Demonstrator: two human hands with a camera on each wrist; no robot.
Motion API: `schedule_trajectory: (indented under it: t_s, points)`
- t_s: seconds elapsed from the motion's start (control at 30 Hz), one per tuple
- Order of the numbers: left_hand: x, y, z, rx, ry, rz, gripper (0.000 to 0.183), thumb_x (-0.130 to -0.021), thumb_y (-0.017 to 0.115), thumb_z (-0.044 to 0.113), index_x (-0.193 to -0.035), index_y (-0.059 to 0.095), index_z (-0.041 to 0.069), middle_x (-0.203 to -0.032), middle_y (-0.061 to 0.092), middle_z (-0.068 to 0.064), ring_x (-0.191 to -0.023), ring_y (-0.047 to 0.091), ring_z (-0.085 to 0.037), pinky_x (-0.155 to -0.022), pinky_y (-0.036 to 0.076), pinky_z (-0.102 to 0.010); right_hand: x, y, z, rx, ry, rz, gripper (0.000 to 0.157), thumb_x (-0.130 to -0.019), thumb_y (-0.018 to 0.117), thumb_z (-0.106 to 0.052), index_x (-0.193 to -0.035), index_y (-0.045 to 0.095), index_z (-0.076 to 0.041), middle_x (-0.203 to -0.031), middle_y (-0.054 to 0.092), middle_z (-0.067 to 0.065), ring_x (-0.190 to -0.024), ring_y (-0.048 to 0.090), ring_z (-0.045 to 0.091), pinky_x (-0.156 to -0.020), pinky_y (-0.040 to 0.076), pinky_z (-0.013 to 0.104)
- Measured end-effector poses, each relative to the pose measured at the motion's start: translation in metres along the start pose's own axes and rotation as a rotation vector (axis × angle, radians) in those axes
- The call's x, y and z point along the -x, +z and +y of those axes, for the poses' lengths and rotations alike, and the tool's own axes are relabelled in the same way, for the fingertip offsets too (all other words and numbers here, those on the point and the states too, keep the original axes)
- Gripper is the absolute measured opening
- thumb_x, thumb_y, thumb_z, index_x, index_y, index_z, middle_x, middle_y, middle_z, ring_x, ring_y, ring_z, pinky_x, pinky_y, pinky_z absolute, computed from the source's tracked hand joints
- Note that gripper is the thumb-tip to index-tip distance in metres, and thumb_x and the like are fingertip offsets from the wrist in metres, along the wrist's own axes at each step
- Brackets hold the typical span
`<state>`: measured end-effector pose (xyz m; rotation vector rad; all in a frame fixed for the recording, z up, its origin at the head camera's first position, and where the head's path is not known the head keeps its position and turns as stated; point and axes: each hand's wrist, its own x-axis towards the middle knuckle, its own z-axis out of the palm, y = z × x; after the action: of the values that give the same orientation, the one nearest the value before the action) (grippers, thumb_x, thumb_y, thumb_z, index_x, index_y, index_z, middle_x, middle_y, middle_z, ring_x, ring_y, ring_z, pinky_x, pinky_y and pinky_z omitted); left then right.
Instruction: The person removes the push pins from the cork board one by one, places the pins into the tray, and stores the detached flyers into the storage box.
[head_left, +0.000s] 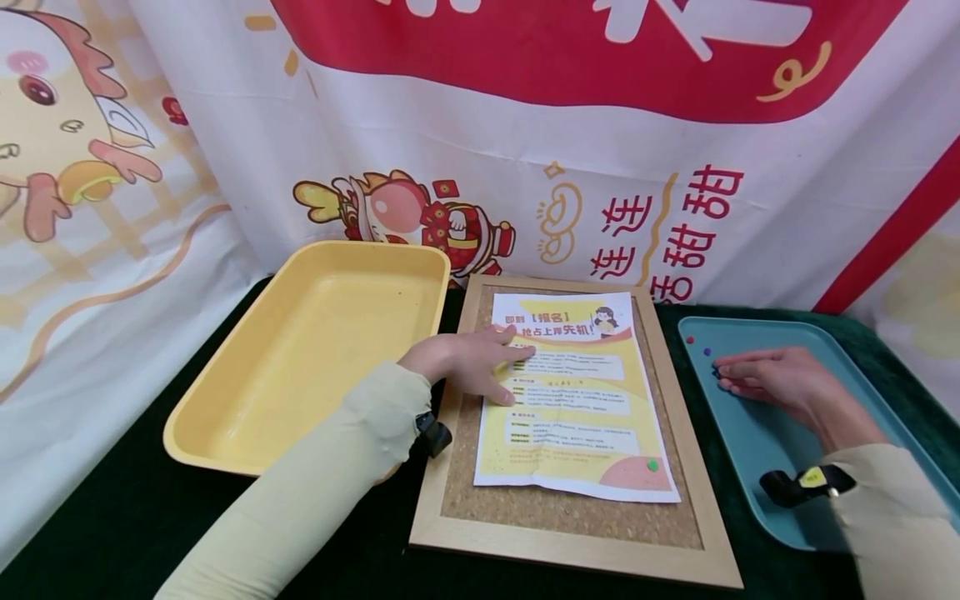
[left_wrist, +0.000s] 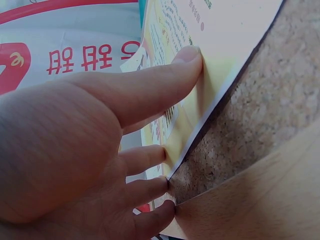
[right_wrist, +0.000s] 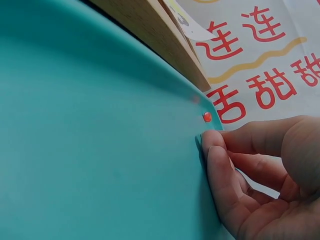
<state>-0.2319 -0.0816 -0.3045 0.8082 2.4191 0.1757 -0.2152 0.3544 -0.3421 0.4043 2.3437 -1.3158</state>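
A yellow printed sheet of paper lies on a wood-framed cork board, with a green pushpin in its lower right corner. My left hand rests on the sheet's left side, fingers spread; the left wrist view shows its thumb pressing the paper near its edge. At the left end of the blue-green tray, my right hand pinches a small dark blue pushpin between thumb and fingertips, which mostly hide it. A red pushpin lies just beyond those fingertips.
A purple-blue pushpin also lies in the tray. Left of the board stands a deep yellow tray. Dark green cloth covers the table, and a printed white and red curtain hangs right behind.
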Motion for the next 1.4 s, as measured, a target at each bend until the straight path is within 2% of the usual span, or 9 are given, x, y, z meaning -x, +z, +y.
schedule_trajectory:
  t_s: [0.57, 0.73, 1.0, 1.17, 1.4]
  points:
    - [0.0, 0.001, 0.001, -0.001, 0.01, -0.011, 0.08, -0.105, 0.066, 0.041, -0.171, 0.022, 0.027, -0.181, 0.0, -0.011, -0.169, -0.003, -0.032, -0.136, 0.008, -0.051, 0.0, 0.002, 0.01, 0.013, -0.036, 0.009, 0.06, -0.112, 0.055, -0.033, -0.159, 0.044, 0.003, -0.1, 0.076, -0.017, -0.093, 0.074, 0.002, -0.085, 0.062, 0.025]
    - [0.0, 0.001, 0.0, 0.002, 0.002, -0.006, 0.08, -0.105, 0.066, 0.041, -0.171, 0.022, 0.028, -0.181, 0.0, -0.01, -0.169, -0.003, -0.031, -0.136, 0.009, -0.05, 0.002, 0.001, 0.012, -0.017, -0.064, 0.011, 0.065, -0.112, 0.054, -0.038, -0.161, 0.041, 0.002, -0.104, 0.074, -0.019, -0.096, 0.074, -0.001, -0.087, 0.062, 0.023]
    - [0.0, 0.0, 0.0, 0.009, -0.003, 0.0, 0.081, -0.105, 0.067, 0.04, -0.171, 0.023, 0.028, -0.181, 0.001, -0.01, -0.169, -0.003, -0.031, -0.136, 0.009, -0.051, 0.006, 0.0, 0.015, -0.09, -0.108, 0.01, 0.067, -0.112, 0.054, -0.038, -0.163, 0.037, 0.001, -0.099, 0.072, -0.027, -0.098, 0.074, -0.002, -0.088, 0.061, 0.022]
    - [0.0, 0.0, 0.0, 0.005, 0.001, 0.001, 0.081, -0.104, 0.067, 0.041, -0.171, 0.023, 0.028, -0.181, 0.001, -0.011, -0.169, -0.003, -0.031, -0.136, 0.009, -0.051, 0.01, 0.001, 0.016, -0.105, -0.132, 0.016, 0.066, -0.112, 0.054, -0.037, -0.162, 0.038, 0.002, -0.099, 0.072, -0.028, -0.099, 0.074, -0.002, -0.087, 0.061, 0.021]
    - [-0.001, 0.0, 0.0, 0.003, -0.004, 0.0, 0.082, -0.104, 0.067, 0.042, -0.171, 0.022, 0.028, -0.181, 0.001, -0.01, -0.169, -0.003, -0.031, -0.136, 0.009, -0.051, 0.019, 0.008, 0.011, -0.053, -0.166, 0.024, 0.061, -0.11, 0.057, -0.037, -0.158, 0.047, 0.001, -0.102, 0.074, -0.025, -0.098, 0.075, -0.001, -0.087, 0.061, 0.02]
